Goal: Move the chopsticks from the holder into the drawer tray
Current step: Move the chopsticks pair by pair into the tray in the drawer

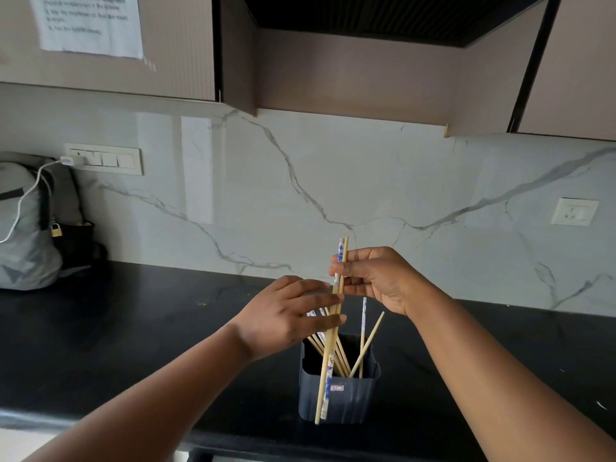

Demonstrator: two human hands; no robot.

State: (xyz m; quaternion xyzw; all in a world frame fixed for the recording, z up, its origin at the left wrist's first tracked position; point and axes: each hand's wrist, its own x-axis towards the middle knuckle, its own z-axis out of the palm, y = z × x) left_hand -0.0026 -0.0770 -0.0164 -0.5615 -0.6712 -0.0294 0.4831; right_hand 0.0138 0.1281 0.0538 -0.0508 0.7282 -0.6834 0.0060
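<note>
Marble-veined wall panelling (333, 181) backs a black countertop (133, 328), with wall cupboards (333, 71) overhead and a printed sheet (90, 25) fixed to the left door. At the far left of the counter, well away from the hands, stands a grey backpack (26, 225) with a white charger cable (30, 195) running up to a switch panel (105, 159). A single socket (574, 211) sits on the wall to the right of the grip.

Directly below the grip stands a dark square holder (340, 391) on the countertop, open side up. Several loose chopsticks (365, 345) lean inside it at different angles.

The right hand (373, 278) pinches a pair of chopsticks (333, 328), one plain and one blue-patterned, near their upper ends, thumb and fingers closed round them. The pair hangs almost upright, its lower ends in front of the holder's outer face. The left hand (290, 315) lies just below the grip, fingers straight and resting against the pair's middle
</note>
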